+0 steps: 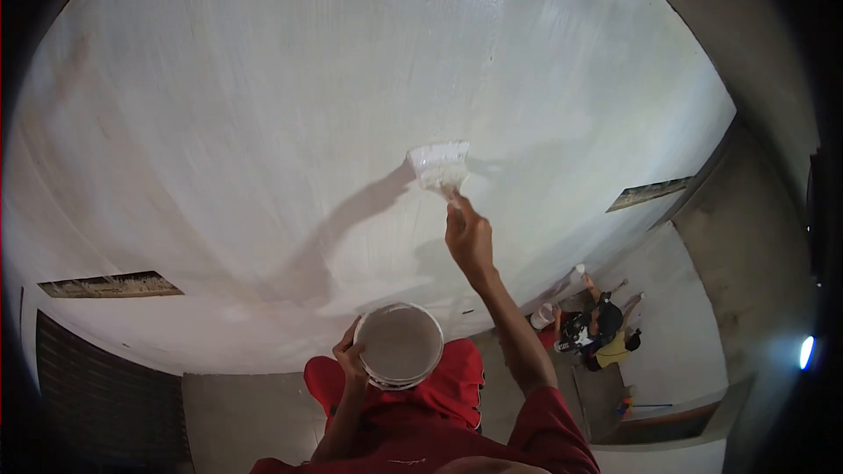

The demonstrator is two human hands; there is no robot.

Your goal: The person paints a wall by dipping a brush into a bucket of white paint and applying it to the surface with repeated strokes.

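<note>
My right hand (470,230) is wrapped round the handle of a wide paintbrush (439,164). The brush is coated in white paint, and its bristles are against the pale wall (307,105). Low in front of my body, my left hand (349,353) grips the left side of a round white bucket (399,347). Pale paint shows inside the bucket, and smears mark its rim. The shadow of my arm and brush falls on the wall to the left.
Two people (601,333) work at the lower right beside another stretch of wall, one with a bucket (542,316). Openings pierce the wall at left (110,285) and right (650,194). A dark slatted shutter (110,395) stands at lower left. A bright lamp (806,352) shines at far right.
</note>
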